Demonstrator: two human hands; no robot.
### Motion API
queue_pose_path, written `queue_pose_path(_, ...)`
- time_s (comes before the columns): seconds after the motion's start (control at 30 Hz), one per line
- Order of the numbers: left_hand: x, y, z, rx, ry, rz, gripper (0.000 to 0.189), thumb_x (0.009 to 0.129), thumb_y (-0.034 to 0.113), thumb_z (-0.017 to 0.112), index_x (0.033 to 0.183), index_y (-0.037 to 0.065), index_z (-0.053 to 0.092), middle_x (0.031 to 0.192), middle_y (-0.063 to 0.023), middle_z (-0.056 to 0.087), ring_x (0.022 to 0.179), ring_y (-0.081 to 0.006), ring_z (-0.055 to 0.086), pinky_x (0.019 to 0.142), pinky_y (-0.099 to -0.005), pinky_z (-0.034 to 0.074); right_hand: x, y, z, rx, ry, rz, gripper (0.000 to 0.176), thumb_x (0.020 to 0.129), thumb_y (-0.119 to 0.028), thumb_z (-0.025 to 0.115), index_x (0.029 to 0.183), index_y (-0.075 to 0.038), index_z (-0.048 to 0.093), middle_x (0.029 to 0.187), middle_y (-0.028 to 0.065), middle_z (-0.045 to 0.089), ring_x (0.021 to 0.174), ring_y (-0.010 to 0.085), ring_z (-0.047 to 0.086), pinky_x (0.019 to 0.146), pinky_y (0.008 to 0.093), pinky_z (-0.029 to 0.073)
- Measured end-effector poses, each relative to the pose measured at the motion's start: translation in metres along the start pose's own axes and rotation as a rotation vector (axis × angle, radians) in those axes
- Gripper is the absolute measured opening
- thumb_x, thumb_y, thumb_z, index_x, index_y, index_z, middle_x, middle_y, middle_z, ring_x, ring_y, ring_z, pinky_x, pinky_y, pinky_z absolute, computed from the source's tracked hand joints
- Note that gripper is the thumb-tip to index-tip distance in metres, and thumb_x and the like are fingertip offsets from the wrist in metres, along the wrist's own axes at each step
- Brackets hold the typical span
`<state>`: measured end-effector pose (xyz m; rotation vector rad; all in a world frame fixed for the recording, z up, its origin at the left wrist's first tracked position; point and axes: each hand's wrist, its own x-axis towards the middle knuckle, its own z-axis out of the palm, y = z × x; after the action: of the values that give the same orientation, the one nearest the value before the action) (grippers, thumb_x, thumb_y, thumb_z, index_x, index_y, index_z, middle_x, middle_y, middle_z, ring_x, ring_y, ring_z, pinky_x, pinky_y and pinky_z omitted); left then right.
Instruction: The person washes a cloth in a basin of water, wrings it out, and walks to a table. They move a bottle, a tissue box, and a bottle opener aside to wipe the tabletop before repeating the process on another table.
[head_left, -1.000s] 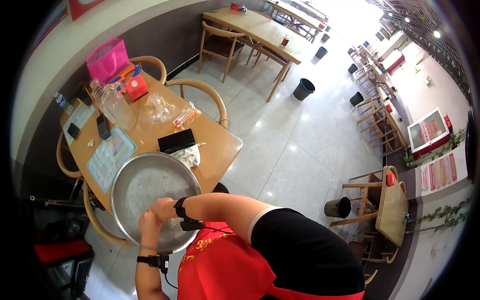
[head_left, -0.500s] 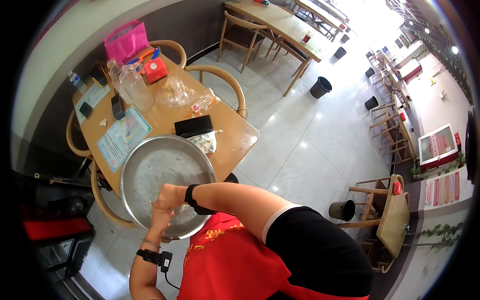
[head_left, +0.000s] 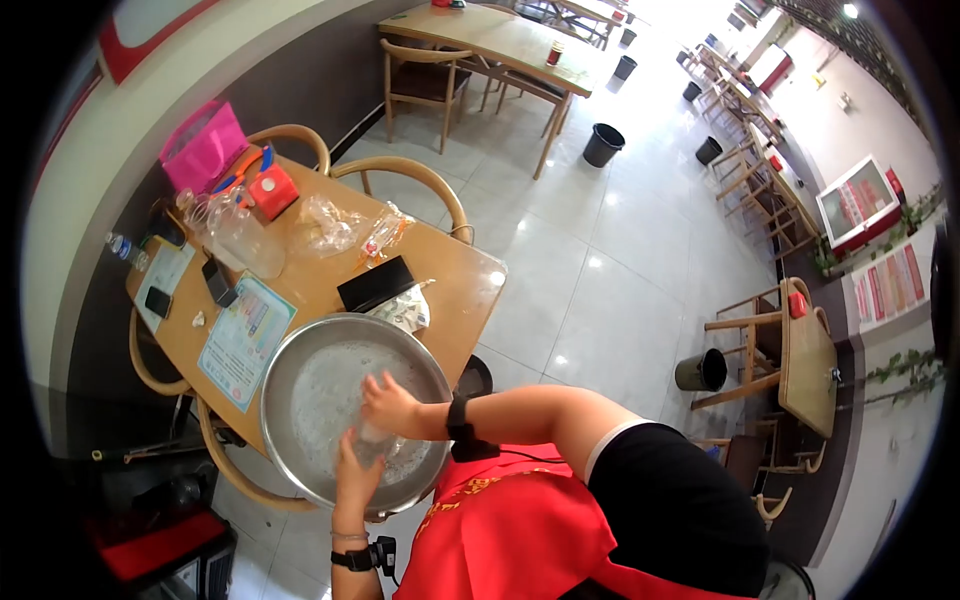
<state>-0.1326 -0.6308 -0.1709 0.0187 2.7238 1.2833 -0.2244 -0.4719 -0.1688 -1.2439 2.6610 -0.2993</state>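
Observation:
A large round metal basin [head_left: 290,450] stands at the front of the wooden table, with cloudy, sudsy liquid inside. Over its lower right part, my left hand [head_left: 354,476] holds a clear, see-through object [head_left: 372,446], blurred and hard to identify, between thumb and fingers. Just above it is my right hand [head_left: 392,408], its fingers spread and its palm side close to the same clear object. Whether the right palm touches it cannot be made out.
On the table [head_left: 455,275] are a black box [head_left: 376,285], printed sheets [head_left: 247,340], crumpled clear plastic [head_left: 328,226], large clear bottles [head_left: 243,238], a red box [head_left: 272,190] and a pink bag [head_left: 203,146]. Chairs surround it; a black bin [head_left: 475,379] stands beside it.
My hands, closed together over the basin before, have come slightly apart; the right fingers have spread and the clear object shows between them. The whole view has shifted.

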Motion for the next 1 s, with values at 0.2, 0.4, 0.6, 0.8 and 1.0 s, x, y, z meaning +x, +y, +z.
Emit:
queue_pose_path(0.2,-0.027,0.029,-0.011,0.363,0.081,-0.166,0.074,0.075,0.014,0.070,0.138,0.015,0.033,0.145,-0.0225,0.025,0.133,-0.0383,0.023,0.110,-0.0511,0.013,-0.057,0.039,-0.010,-0.253,0.265,0.031,0.021,0.075,-0.025,0.060,0.092,-0.017,0.069,0.142,0.0089,0.039,0.139,0.0381,0.011,0.110,0.0561,-0.002)
queue_pose_path(0.4,-0.040,0.051,0.027,-0.463,0.259,-0.551,0.083,0.080,0.012,0.066,0.146,0.018,0.016,0.150,-0.0199,0.014,0.136,-0.0350,0.022,0.077,-0.0390,0.052,-0.097,0.070,0.007,0.003,-0.006,0.008,0.035,0.066,-0.026,0.066,0.100,-0.017,0.063,0.123,0.0054,0.056,0.135,0.0294,0.027,0.110,0.0582,0.004)
queue_pose_path(0.6,-0.039,0.066,0.109,0.331,0.299,-0.219,0.083,0.080,0.009,0.062,0.146,0.012,0.012,0.150,-0.0220,0.010,0.134,-0.0366,0.025,0.097,-0.0486,0.039,-0.187,0.129,-0.018,0.080,0.159,-0.049,0.039,0.067,-0.019,0.066,0.105,-0.013,0.060,0.101,0.0055,0.064,0.111,0.0263,0.055,0.104,0.0511,0.027)
queue_pose_path(0.8,-0.020,0.189,0.203,0.566,0.018,-0.592,0.088,0.074,0.029,0.071,0.143,0.006,0.022,0.147,-0.0303,0.002,0.134,-0.0459,0.017,0.108,-0.0453,0.024,-0.366,0.242,-0.035,0.595,-0.014,0.422,0.050,0.066,-0.015,0.070,0.113,-0.011,0.053,0.112,0.0129,0.058,0.104,0.0311,0.057,0.084,0.0409,0.046)
queue_pose_path(1.0,0.063,0.216,0.249,0.050,-0.510,-0.469,0.068,0.082,0.035,0.067,0.134,0.001,0.040,0.117,-0.0179,0.060,0.104,-0.0236,0.059,0.088,-0.0360,0.046,-0.500,0.322,-0.031,0.927,0.464,0.612,0.069,0.062,-0.008,0.068,0.126,-0.011,0.040,0.112,0.0182,0.050,0.107,0.0337,0.051,0.089,0.0386,0.045)
